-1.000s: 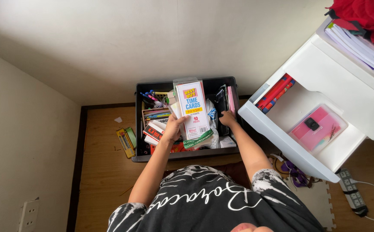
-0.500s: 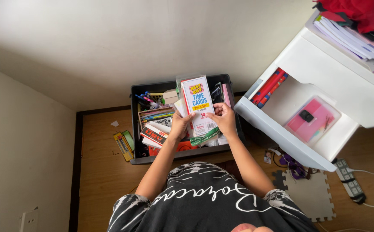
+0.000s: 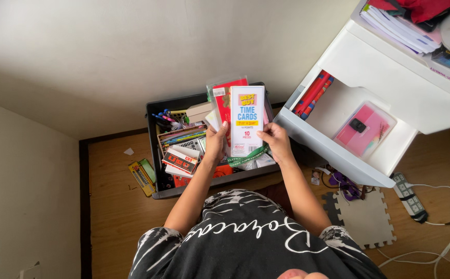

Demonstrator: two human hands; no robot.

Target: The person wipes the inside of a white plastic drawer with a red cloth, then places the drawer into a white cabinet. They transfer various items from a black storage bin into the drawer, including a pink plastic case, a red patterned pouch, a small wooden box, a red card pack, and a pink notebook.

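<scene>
I hold a stack of packets over a dark storage bin (image 3: 155, 111). My left hand (image 3: 215, 144) grips the stack's left edge, where a red packet in clear wrap (image 3: 222, 98) sits behind. My right hand (image 3: 275, 142) grips the right edge of the front white card pack (image 3: 246, 121), which is slid a little to the right of the red one. A green strap (image 3: 248, 155) hangs under the stack. The bin holds pens, coloured pencils, small boxes and papers.
An open white drawer (image 3: 333, 155) at the right holds a pink case and red and blue pens. Papers and red cloth lie on the white unit above. On the wooden floor are a yellow box (image 3: 140, 178), a foam puzzle mat (image 3: 362, 217) and a power strip (image 3: 410, 199).
My right hand left the bin's right side and took the card pack's right edge. The stack rose, and the white pack has slid right, uncovering the red packet.
</scene>
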